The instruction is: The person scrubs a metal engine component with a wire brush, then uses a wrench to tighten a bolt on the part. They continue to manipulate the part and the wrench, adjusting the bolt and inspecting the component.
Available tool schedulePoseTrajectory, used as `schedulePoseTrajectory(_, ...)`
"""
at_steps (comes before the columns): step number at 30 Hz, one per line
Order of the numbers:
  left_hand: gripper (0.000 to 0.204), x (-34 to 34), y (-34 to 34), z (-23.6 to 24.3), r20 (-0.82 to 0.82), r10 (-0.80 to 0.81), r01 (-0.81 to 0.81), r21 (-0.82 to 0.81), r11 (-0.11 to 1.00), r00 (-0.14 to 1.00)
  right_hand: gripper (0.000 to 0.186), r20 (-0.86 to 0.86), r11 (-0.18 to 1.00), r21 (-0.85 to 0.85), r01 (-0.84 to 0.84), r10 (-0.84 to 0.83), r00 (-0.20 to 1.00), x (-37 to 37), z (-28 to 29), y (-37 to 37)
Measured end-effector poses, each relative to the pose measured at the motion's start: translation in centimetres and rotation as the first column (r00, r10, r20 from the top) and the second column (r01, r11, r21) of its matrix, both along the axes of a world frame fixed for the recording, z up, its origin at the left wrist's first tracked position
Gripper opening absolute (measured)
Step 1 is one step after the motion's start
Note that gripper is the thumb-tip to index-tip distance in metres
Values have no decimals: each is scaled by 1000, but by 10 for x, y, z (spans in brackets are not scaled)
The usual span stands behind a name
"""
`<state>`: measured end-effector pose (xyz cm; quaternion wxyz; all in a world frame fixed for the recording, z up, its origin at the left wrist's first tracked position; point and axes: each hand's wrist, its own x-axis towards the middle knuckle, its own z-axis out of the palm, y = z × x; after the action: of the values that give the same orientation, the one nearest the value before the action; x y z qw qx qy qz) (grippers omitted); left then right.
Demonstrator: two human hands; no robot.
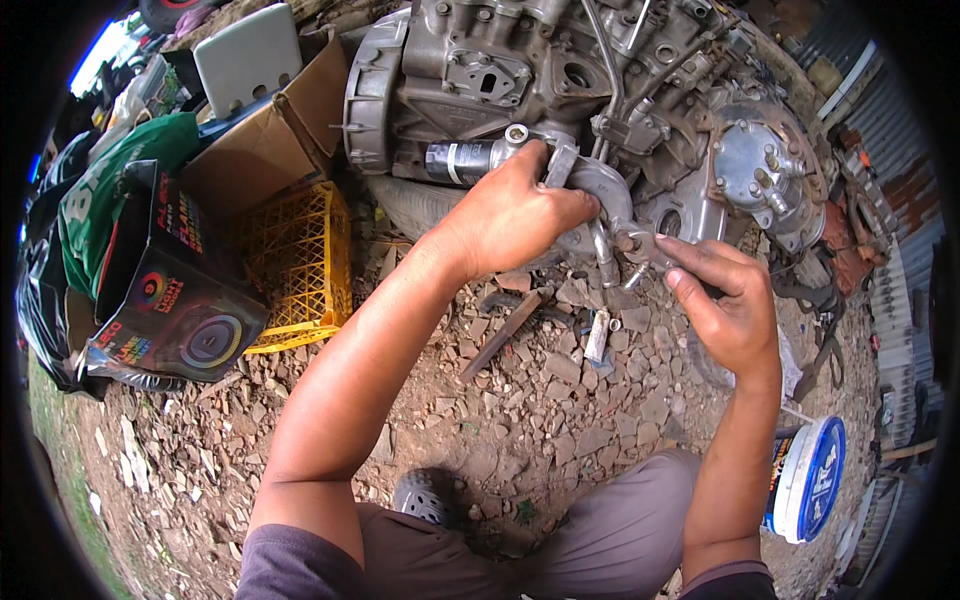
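Note:
A large grey metal engine (480, 75) lies on the ground before me. My left hand (530, 210) reaches across its lower side, fingers closed round a curved metal pipe fitting (602, 185). Next to those fingers is a black cylindrical filter (462, 160) with a pale band. My right hand (725, 300) is closed at the fitting's lower right end. Between its thumb and fingers is a short grey metal piece (648, 250) with a rounded end; its exact kind is unclear. A small threaded stud (636, 276) sticks out just below.
To the left stand a yellow plastic crate (290, 260), a cardboard box (265, 140) and a black printed box (185, 290). A wooden-handled brush (505, 333) lies on the broken-stone ground (560, 420). A bucket with a blue-rimmed lid (822, 480) sits at lower right, near corrugated metal sheeting (905, 130).

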<state>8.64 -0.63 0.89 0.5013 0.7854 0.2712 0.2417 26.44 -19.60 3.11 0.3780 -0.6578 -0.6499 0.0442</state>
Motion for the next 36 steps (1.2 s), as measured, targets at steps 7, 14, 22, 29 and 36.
schedulePoseTrajectory(7,62,0,-2,11,11,-21,21,18,1000,1000,32,95,999,-36,-16,20,995,2,1,3)
schedulePoseTrajectory(14,74,0,-3,13,-51,7,-3,71,997,999,30,75,999,-29,14,-11,997,-4,-2,7)
schedulePoseTrajectory(22,106,-2,-1,2,-26,67,-65,54,996,997,21,-118,997,-60,51,-58,991,-16,-13,6)
schedulePoseTrajectory(29,106,-1,8,-7,76,18,-12,-74,997,997,24,-31,985,-126,118,-122,992,-18,-12,7)
schedulePoseTrajectory(36,82,-12,5,2,172,-20,77,-332,940,985,27,-13,976,-208,65,-69,998,-15,-9,9)
